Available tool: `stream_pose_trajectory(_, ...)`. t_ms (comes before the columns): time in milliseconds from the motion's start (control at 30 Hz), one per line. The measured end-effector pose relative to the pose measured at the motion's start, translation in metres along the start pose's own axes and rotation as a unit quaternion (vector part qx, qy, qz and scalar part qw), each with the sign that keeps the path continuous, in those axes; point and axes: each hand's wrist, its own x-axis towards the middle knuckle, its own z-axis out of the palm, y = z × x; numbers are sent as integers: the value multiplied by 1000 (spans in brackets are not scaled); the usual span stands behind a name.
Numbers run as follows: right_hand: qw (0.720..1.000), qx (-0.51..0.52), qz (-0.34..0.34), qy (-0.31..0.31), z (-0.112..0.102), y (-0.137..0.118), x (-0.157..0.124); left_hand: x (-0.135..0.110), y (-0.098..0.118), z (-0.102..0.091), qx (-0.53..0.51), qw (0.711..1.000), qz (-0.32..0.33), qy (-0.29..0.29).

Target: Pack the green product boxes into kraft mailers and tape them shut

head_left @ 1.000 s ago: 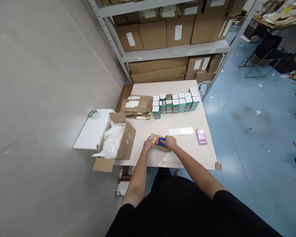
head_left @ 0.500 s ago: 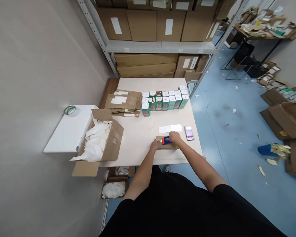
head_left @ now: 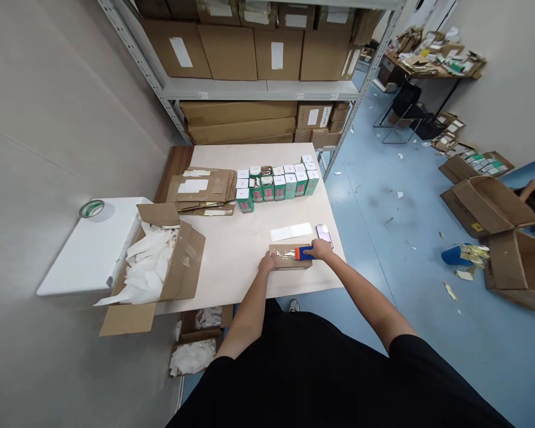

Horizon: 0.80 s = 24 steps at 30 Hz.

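Observation:
A small cardboard box (head_left: 289, 263) lies near the table's front edge, with a shiny strip of clear tape along its top. My left hand (head_left: 267, 262) grips the box's left end, its fingers partly on the top. A blue tape dispenser (head_left: 304, 254) with an orange front rests over the right part of the box, and my right hand (head_left: 321, 249) is closed around its handle. Just behind the box lies a white label strip (head_left: 291, 231). Beside my right hand is a phone (head_left: 324, 232) with a lit screen, partly covered by that hand.
Several green-and-white cartons (head_left: 289, 185) stand in rows at the table's back. Left of them lie flattened cardboard pieces (head_left: 214, 185). An open carton of white packing material (head_left: 191, 261) stands at the left, near a tape roll (head_left: 91, 208). Another person's arm (head_left: 529, 189) shows at far right.
My right hand has drawn the dispenser rightward along the box, leaving tape on its top. The view has shifted, and another person's arm has appeared at the right edge.

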Motion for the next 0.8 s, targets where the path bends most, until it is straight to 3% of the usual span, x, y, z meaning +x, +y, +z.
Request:
stream_pose_trajectory(167,998,10,61,6,-7,81,-9,4,0,0,4,1000,5,3)
stream_pose_trajectory(300,996,20,81,11,0,106,-10,6,-3,1,8,1000,9,3)
stream_pose_trajectory(467,996,23,83,12,11,89,-6,8,-8,-6,3,1000,24,3)
stream_pose_trajectory(633,997,56,49,21,6,67,-8,11,-25,-24,-25,999,32,4)
stream_pose_trajectory(800,996,83,-12,41,-9,8,-20,12,-52,-55,-32,999,-3,35)
